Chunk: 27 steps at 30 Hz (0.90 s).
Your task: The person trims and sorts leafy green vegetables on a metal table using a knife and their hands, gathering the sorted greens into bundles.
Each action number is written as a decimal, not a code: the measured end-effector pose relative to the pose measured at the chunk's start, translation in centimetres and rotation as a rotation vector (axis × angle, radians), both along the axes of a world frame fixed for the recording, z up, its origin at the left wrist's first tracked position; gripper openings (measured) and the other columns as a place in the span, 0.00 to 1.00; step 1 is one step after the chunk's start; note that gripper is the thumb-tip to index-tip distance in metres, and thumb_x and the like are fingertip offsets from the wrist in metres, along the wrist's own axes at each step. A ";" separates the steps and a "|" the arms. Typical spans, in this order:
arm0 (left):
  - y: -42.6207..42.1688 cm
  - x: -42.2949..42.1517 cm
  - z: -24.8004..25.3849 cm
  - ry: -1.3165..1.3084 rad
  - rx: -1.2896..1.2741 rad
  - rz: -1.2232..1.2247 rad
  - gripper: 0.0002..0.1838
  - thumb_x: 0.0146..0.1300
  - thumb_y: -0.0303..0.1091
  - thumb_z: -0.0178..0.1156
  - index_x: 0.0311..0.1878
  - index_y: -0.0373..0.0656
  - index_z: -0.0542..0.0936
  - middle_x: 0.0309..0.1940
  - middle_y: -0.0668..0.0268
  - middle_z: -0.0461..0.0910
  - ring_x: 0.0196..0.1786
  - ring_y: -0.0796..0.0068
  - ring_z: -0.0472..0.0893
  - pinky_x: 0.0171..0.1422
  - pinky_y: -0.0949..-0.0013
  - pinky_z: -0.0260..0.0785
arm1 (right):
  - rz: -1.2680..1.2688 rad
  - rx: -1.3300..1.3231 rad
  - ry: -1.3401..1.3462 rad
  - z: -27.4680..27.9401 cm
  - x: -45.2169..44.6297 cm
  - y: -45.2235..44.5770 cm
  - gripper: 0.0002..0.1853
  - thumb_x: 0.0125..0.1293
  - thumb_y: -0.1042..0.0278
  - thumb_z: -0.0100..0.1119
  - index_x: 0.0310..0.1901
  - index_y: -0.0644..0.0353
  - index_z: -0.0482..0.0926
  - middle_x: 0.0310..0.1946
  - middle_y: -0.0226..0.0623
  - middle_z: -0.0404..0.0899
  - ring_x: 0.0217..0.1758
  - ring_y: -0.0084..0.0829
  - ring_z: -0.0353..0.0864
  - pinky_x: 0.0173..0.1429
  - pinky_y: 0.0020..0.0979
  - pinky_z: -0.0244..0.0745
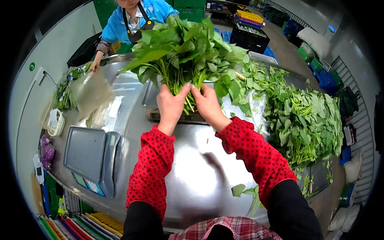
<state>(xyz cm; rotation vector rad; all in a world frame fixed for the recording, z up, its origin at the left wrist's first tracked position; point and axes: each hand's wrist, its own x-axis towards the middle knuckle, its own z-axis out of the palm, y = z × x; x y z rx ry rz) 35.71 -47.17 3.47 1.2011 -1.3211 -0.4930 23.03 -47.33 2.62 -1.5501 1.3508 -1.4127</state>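
A big bunch of leafy green stems (pixel 188 52) is gripped between both my hands, its leaves fanning upward and away from me. My left hand (pixel 171 103) closes round the stems from the left, and my right hand (pixel 208 105) from the right, with the thumbs meeting in front. Beneath the bunch is a scale (pixel 154 102) with a grey tray, partly covered by hands and leaves. To the right lies a large heap of the same leafy greens (pixel 304 120) on the metal table (pixel 196 172).
A second scale (pixel 86 154) stands at the left. Across the table a person in blue (pixel 154 12) holds a clear plastic bag (pixel 92 94). Near the left edge are a white basket (pixel 56 122) and a purple bundle (pixel 47 152). Loose leaves (pixel 239 190) lie by my right sleeve.
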 end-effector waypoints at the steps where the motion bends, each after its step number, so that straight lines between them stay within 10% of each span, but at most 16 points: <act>1: -1.9 0.3 -0.6 -0.059 0.014 0.036 0.29 0.55 0.51 0.71 0.36 0.29 0.76 0.31 0.45 0.83 0.37 0.45 0.84 0.39 0.55 0.75 | 0.009 0.110 -0.067 -0.9 0.4 -2.0 0.22 0.69 0.57 0.56 0.31 0.75 0.73 0.20 0.51 0.73 0.23 0.36 0.70 0.31 0.41 0.67; 3: -5.2 0.6 -2.9 -0.267 0.157 0.146 0.33 0.55 0.59 0.68 0.37 0.30 0.77 0.31 0.47 0.84 0.37 0.43 0.83 0.40 0.51 0.75 | -0.012 0.216 -0.065 -5.4 0.6 -6.4 0.23 0.67 0.55 0.59 0.31 0.76 0.77 0.22 0.55 0.78 0.27 0.42 0.80 0.34 0.41 0.73; 5: -8.3 0.7 -7.9 -0.677 0.421 0.237 0.37 0.53 0.65 0.64 0.39 0.30 0.78 0.34 0.47 0.84 0.39 0.43 0.83 0.44 0.48 0.74 | 0.043 0.437 -0.005 -11.9 0.0 -10.3 0.20 0.69 0.57 0.59 0.31 0.72 0.78 0.19 0.34 0.76 0.15 0.28 0.73 0.19 0.33 0.67; 9: -9.0 0.9 -8.5 -0.600 0.519 0.272 0.39 0.52 0.66 0.63 0.41 0.30 0.79 0.42 0.43 0.81 0.47 0.45 0.82 0.50 0.48 0.72 | 0.015 0.392 0.287 -8.1 -0.2 -7.6 0.29 0.62 0.49 0.64 0.36 0.78 0.79 0.21 0.50 0.81 0.22 0.44 0.83 0.27 0.39 0.76; 11: -7.2 1.8 -8.9 -0.506 0.446 0.270 0.37 0.54 0.64 0.63 0.44 0.31 0.79 0.43 0.44 0.80 0.48 0.44 0.80 0.52 0.50 0.71 | -0.125 0.168 0.510 -6.3 -1.4 -3.6 0.31 0.59 0.48 0.65 0.46 0.76 0.77 0.33 0.57 0.82 0.39 0.54 0.83 0.46 0.40 0.77; 15: 5.2 0.7 -12.2 -0.543 -0.133 0.347 0.31 0.56 0.40 0.70 0.57 0.31 0.72 0.58 0.48 0.71 0.61 0.46 0.69 0.66 0.50 0.60 | -0.064 -0.285 0.381 -9.6 -7.8 9.4 0.19 0.62 0.61 0.65 0.51 0.63 0.79 0.36 0.42 0.82 0.37 0.48 0.83 0.45 0.38 0.78; 17: 13.1 -1.3 -16.8 -0.488 0.028 0.092 0.33 0.55 0.37 0.71 0.60 0.31 0.69 0.62 0.48 0.68 0.63 0.46 0.68 0.69 0.50 0.58 | 0.171 0.248 0.413 -11.9 -12.6 19.1 0.15 0.63 0.61 0.64 0.47 0.61 0.81 0.36 0.42 0.80 0.36 0.47 0.81 0.42 0.40 0.76; 27: 24.2 -18.3 -22.3 -0.622 0.108 -0.294 0.40 0.55 0.45 0.70 0.64 0.30 0.65 0.67 0.42 0.63 0.70 0.44 0.62 0.74 0.43 0.48 | -0.339 0.699 0.116 -12.6 -24.5 51.2 0.12 0.64 0.68 0.62 0.46 0.66 0.81 0.34 0.44 0.83 0.34 0.34 0.84 0.40 0.33 0.78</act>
